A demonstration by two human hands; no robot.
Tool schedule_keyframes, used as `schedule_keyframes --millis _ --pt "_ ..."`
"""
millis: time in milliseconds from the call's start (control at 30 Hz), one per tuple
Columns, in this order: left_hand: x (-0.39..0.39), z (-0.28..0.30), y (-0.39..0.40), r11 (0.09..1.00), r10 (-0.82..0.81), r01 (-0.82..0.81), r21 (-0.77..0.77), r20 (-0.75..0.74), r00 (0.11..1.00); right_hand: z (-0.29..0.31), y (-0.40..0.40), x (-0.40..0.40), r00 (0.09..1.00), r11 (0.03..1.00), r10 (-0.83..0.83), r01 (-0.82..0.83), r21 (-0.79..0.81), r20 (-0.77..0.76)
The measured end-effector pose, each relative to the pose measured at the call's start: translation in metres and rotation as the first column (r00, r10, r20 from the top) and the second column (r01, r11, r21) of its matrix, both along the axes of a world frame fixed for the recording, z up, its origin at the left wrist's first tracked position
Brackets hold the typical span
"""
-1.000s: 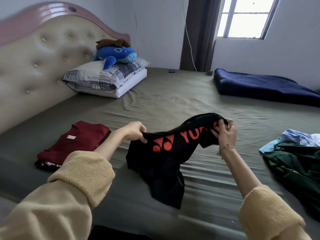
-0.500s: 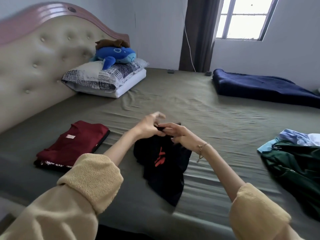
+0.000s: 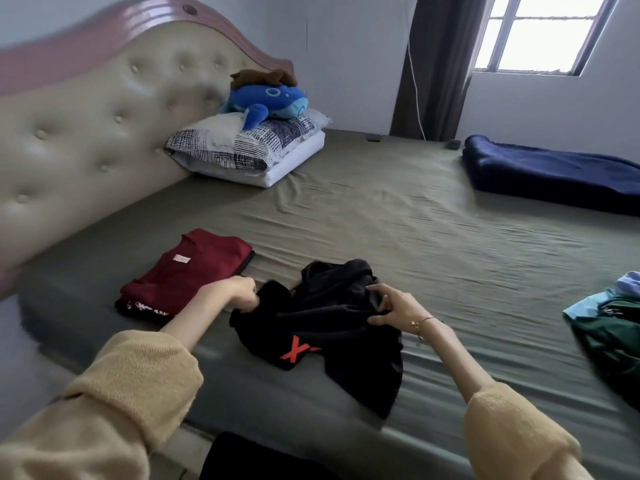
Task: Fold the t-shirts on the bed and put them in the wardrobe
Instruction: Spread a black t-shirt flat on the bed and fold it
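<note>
While both hands are gripping it, the black t-shirt [image 3: 332, 327] is lying bunched at lower centre of the frame, red print showing. The left hand [image 3: 239, 292] is clutching its left edge, the right hand [image 3: 391, 306] pinching its right. Probably best: pulling the edges apart, flattening it on the bed [image 3: 433, 237] before folding. Beyond, centre left, the maroon t-shirt [image 3: 194, 268] is sitting folded.

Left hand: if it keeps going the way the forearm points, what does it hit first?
Likely bare bed sheet; the left hand grips the black t-shirt, pointing up-right past the maroon t-shirt. Depth unclear.
</note>
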State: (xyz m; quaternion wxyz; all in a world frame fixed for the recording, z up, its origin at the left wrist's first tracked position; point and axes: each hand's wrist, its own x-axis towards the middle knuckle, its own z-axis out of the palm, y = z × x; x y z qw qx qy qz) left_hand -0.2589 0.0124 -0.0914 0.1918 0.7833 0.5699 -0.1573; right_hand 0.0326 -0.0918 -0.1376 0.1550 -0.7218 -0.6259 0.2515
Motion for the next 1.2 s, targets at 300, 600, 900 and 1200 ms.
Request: schedule_keyframes --millis 300,600,900,1200 --pt "0.026 -0.034 0.0 0.994 0.044 -0.064 0.092 0.21 0.977 0.002 0.01 -0.022 0.998 0.974 0.047 -0.035 0.223 -0.051" --pt "0.056 -0.052 -0.015 0.989 -0.102 0.058 0.135 0.353 0.93 0.01 0.037 -0.026 0.993 0.964 0.031 -0.06 0.26 0.115" --pt "0.04 0.013 -0.01 0.91 -0.22 -0.125 0.395 0.716 0.662 0.024 0.044 -0.041 0.989 0.909 -0.074 0.013 0.417 0.131" --pt "0.04 0.1 -0.015 0.855 -0.274 0.178 0.487 0.133 0.952 0.113 0.014 -0.01 0.996 0.993 0.086 -0.087 0.075 0.019"
